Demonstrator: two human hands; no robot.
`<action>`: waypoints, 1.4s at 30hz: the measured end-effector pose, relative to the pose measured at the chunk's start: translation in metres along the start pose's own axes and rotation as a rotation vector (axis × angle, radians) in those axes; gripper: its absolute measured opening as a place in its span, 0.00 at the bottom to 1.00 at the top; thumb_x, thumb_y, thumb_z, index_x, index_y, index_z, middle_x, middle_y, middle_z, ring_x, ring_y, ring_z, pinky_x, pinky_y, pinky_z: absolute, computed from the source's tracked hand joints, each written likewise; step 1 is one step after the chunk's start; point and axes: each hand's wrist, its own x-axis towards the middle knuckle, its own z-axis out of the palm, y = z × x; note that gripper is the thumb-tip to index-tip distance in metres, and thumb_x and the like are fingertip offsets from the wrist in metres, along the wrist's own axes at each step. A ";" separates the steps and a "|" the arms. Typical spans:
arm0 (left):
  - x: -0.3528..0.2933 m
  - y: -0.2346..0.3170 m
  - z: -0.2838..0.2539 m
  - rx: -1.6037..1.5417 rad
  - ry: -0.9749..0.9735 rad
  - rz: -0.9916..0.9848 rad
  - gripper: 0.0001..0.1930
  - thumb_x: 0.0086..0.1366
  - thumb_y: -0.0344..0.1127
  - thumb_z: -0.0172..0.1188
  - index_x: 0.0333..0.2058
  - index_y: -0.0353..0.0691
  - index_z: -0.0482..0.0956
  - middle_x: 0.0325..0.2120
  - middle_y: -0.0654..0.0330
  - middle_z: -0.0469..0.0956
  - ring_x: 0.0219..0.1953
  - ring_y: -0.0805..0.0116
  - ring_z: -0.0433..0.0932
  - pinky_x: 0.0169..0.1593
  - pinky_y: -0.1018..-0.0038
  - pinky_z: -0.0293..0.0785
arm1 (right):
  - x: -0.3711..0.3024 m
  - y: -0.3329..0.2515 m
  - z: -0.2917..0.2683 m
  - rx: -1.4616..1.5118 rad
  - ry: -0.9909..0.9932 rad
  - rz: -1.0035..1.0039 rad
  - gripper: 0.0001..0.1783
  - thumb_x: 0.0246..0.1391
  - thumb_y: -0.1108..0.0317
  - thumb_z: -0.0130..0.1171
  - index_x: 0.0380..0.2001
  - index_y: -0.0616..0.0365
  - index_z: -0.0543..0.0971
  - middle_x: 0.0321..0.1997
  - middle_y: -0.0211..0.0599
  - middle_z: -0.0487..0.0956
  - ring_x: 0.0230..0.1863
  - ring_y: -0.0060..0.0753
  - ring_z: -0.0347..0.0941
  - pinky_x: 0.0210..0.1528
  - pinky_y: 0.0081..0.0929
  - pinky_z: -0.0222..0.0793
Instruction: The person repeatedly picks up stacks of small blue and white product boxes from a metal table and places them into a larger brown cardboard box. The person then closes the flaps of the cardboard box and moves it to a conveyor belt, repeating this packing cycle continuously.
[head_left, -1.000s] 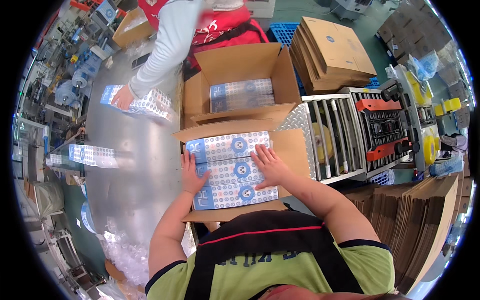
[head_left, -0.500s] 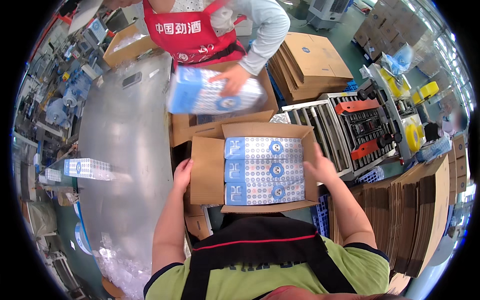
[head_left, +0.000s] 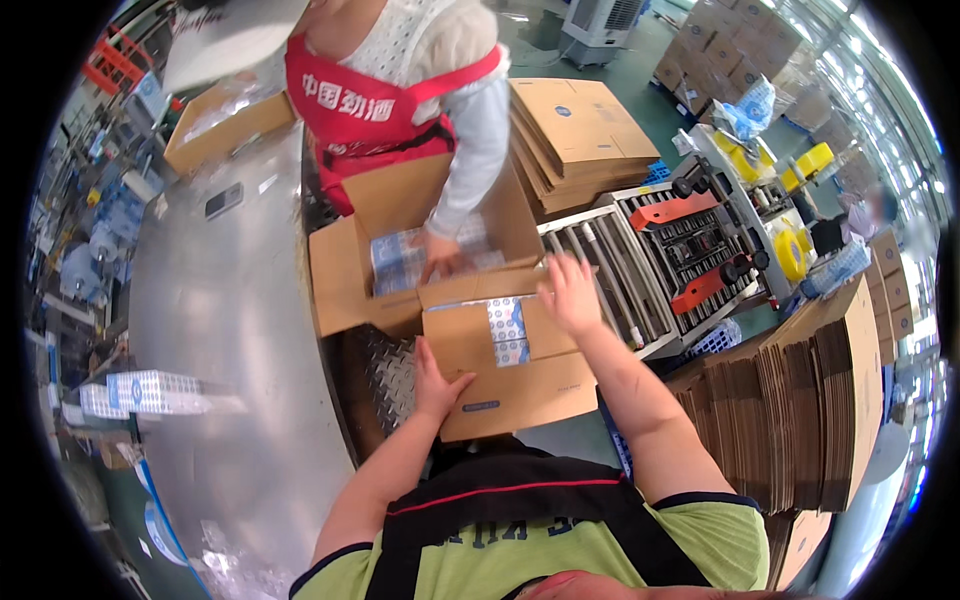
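In front of me is a brown cardboard carton (head_left: pixel 525 395) with its left and right flaps folded inward. Blue-and-white patterned boxes (head_left: pixel 508 330) show through the gap between these flaps. My left hand (head_left: pixel 437 388) rests against the carton's left side, thumb spread over the cardboard and fingers extended. At the right flap, near the far corner, my right hand (head_left: pixel 572 297) has its fingers stretched out and a little blurred. Whether its palm touches the flap, I cannot tell. Neither hand grips anything.
Across from me, a co-worker in a red apron (head_left: pixel 350 105) reaches into another open carton (head_left: pixel 340 275) holding patterned boxes. A metal table (head_left: pixel 240 300) with a phone (head_left: pixel 224 200) stands at left. Roller conveyor (head_left: pixel 600 260) and stacked flat cartons (head_left: pixel 800 410) are at right.
The side flaps of my carton have folded in over the boxes. My left hand moved right and nearer, my right hand left and farther. The co-worker's box went down into the other carton.
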 end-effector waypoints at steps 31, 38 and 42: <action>0.221 0.316 0.536 -0.487 0.079 -0.265 0.31 0.73 0.38 0.46 0.67 0.28 0.48 0.63 0.35 0.56 0.64 0.42 0.60 0.67 0.59 0.55 | -0.060 0.488 0.040 -0.019 -0.390 0.536 0.27 0.64 0.45 0.41 0.64 0.33 0.67 0.70 0.32 0.61 0.75 0.49 0.44 0.66 0.78 0.35; 0.179 0.294 0.481 -0.463 -0.628 -0.374 0.33 0.72 0.54 0.49 0.64 0.32 0.62 0.59 0.45 0.70 0.57 0.59 0.71 0.62 0.67 0.64 | -0.078 0.556 0.049 0.008 -0.123 0.535 0.24 0.65 0.53 0.43 0.63 0.40 0.69 0.67 0.36 0.65 0.73 0.55 0.47 0.70 0.64 0.41; 0.090 0.164 0.404 -0.352 -1.124 -0.413 0.24 0.71 0.56 0.50 0.42 0.37 0.78 0.27 0.64 0.78 0.26 0.73 0.73 0.30 0.75 0.69 | -0.139 0.497 0.039 0.109 0.158 0.358 0.22 0.58 0.66 0.55 0.56 0.56 0.72 0.56 0.47 0.73 0.61 0.57 0.65 0.64 0.47 0.60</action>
